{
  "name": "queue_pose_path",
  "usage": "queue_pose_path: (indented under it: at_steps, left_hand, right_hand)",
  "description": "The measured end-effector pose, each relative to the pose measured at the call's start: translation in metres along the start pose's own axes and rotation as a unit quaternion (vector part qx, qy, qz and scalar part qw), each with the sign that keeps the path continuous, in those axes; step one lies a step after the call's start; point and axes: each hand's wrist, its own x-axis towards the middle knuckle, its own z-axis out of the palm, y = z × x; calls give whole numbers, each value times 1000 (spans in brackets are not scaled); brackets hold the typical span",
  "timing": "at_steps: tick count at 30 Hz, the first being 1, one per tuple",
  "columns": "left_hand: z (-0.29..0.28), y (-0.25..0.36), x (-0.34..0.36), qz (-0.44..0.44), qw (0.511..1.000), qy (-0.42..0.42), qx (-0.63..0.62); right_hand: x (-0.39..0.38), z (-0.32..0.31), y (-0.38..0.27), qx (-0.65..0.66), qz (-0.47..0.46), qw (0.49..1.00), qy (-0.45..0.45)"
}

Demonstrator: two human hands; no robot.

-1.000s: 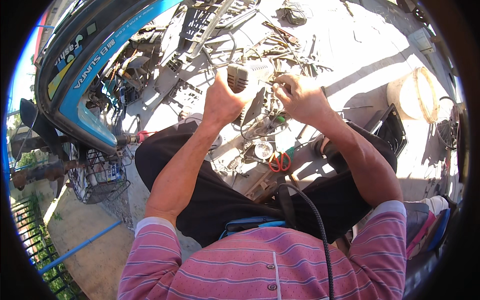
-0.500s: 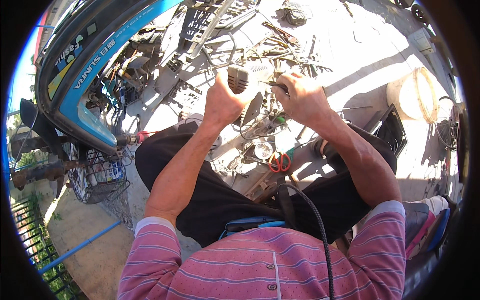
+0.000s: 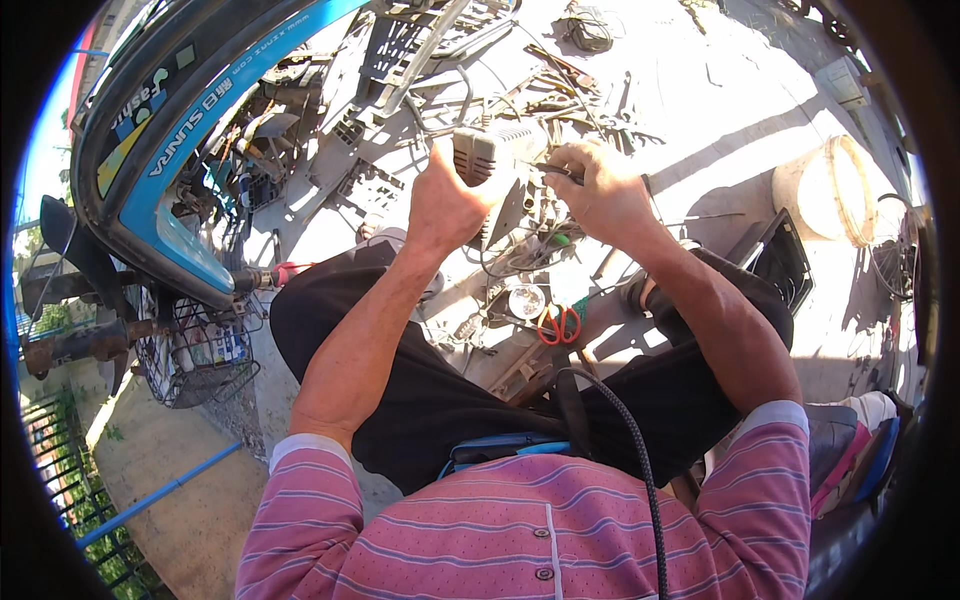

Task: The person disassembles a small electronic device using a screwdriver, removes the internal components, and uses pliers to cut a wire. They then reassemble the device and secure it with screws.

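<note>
Nearest my view is the wearer's pink striped shirt, a braided black cord hanging down it on the near side of the red-handled scissors; the scissors are my landmark. Black trousers spread to both sides of them. Left of the scissors I see a wire basket whose printed contents are too small for me to read. Just beyond and left of the scissors sits a small round dish. Farther beyond, slightly left, the left hand holds the vented grey box, thumb along its near side; its other fingers are mostly hidden from me. Beyond the scissors and slightly right, the right hand has its fingers curled toward the thumb beside the box, and I cannot tell whether they pinch anything. Beyond and well left of the scissors, a blue-and-black panel carries white lettering along its blue band and more beside a yellow patch on the black. Beyond and well right stands out a pale bucket. Farthest beyond the scissors lies dark coiled wire.
</note>
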Motion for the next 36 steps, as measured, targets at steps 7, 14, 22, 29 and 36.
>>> queue_pose_path:
  at_steps: [7,14,22,29,36]
  left_hand:
    - [-4,7,-2,-25,999,-22,6]
    - [-2,6,-2,-16,999,-32,-25]
    - [-1,9,1,-13,999,-28,-11]
    - [1,0,0,32,999,-20,11]
    - [1,8,0,5,1000,-27,1]
  right_hand:
    - [-1,20,23,-75,-139,987,40]
    - [-4,19,30,-156,-200,966,52]
    - [-1,18,36,-118,-207,971,37]
    - [-4,9,14,-85,-175,974,112]
    - [2,21,41,-151,-178,972,20]
